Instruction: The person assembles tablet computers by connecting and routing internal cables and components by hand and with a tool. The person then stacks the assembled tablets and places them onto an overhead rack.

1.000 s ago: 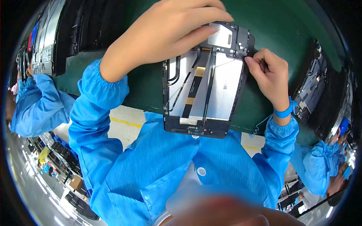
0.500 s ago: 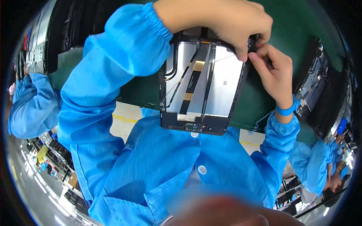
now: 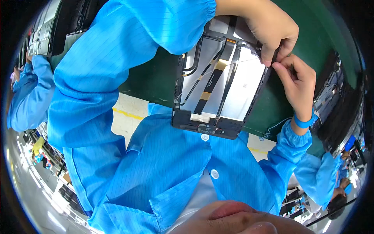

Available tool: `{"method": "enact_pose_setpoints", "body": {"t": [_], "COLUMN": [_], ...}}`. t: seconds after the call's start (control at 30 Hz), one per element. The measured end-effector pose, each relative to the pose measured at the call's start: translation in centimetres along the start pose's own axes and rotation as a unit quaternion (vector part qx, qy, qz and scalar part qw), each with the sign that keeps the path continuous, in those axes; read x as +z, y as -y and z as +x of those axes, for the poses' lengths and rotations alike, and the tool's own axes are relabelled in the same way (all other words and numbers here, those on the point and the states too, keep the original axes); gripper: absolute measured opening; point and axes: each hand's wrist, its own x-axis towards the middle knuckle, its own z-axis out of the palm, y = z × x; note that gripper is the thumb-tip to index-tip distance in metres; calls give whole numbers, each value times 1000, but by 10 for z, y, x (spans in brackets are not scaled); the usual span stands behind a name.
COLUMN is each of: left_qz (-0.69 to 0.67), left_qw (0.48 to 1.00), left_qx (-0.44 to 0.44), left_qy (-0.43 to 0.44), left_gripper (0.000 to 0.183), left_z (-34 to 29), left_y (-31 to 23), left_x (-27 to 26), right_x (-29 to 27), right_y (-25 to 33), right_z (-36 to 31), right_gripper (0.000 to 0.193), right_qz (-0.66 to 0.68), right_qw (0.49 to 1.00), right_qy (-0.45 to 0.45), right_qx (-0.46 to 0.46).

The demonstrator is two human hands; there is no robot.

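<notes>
The opened tablet frame (image 3: 218, 82) lies on the green counter (image 3: 156, 78), long axis running away from the person. Both hands meet at its far right edge: left hand (image 3: 272, 29) pressed down there, right hand (image 3: 298, 84) pinching a thin strip at that edge.

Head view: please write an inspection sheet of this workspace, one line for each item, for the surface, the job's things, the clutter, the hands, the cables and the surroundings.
Surface: dark green mat under the work.
Job's things: opened tablet frame, black rim, silvery back plate, lying flat on the mat.
Clutter: dark trays of parts at the upper left and more at the right.
Hands: left hand reaches across and pinches at the frame's right edge; right hand, with a blue wrist strap, meets it there, fingertips together. What they pinch is too small to tell.
Cables: flat ribbon cables, black with gold patches, run down the plate.
Surroundings: co-workers' blue sleeves at the left and lower right.
</notes>
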Motion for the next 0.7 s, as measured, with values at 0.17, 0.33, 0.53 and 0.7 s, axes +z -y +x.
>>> {"method": "enact_pose_setpoints", "body": {"t": [0.17,0.33,0.53,0.7], "left_qz": [49,30,42,44], "left_qw": [935,889,878,883], "left_qx": [231,325,336,317], "left_qy": [-264,-322,-338,-343], "left_gripper": [28,35,43,43], "left_z": [-36,-43,-39,-42], "left_y": [21,47,48,44], "left_x": [35,43,47,50], "right_x": [2,2,0,1], "right_y": [-1,3,-1,0], "right_z": [-1,6,3,4], "right_gripper": [19,20,21,21], "right_qz": [10,17,7,22], "right_qw": [1000,1000,1000,1000], "right_qy": [-7,6,-7,-1], "right_qx": [6,7,0,-10]}}
